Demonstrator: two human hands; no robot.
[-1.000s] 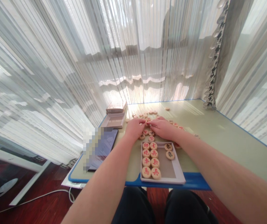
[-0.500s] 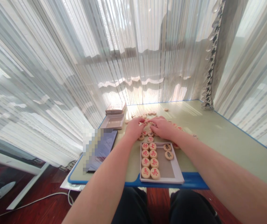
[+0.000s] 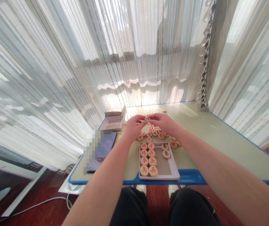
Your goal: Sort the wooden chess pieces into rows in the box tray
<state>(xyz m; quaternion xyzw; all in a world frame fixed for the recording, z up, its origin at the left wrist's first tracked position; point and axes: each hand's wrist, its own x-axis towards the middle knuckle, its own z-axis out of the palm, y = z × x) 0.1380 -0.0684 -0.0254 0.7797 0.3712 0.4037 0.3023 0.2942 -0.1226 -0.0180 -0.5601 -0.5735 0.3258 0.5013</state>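
Note:
Between the fingertips of both hands is a round Chinese chess piece (image 3: 147,118) with a dark mark, held over the pile. My left hand (image 3: 135,127) pinches it from the left, and my right hand (image 3: 162,123) grips it from the right. Loose chess pieces (image 3: 155,133) with red or black characters lie on the table under and in front of the hands. Nearer to me stands a shallow white box (image 3: 175,168). Two columns of red-marked pieces (image 3: 144,161) fill its left side, and two black-marked pieces (image 3: 166,154) sit at its upper right.
A tablet (image 3: 103,150) lies left of my left forearm, partly blurred out. Behind it are another shallow box (image 3: 113,123) and a patterned box (image 3: 115,110). The pale green table (image 3: 219,147) has a blue edge. Sheer curtains (image 3: 134,69) hang beyond it.
Both hands have lifted from among the loose pieces and now hold one piece between them. More of the pile shows beneath. The view has shifted slightly.

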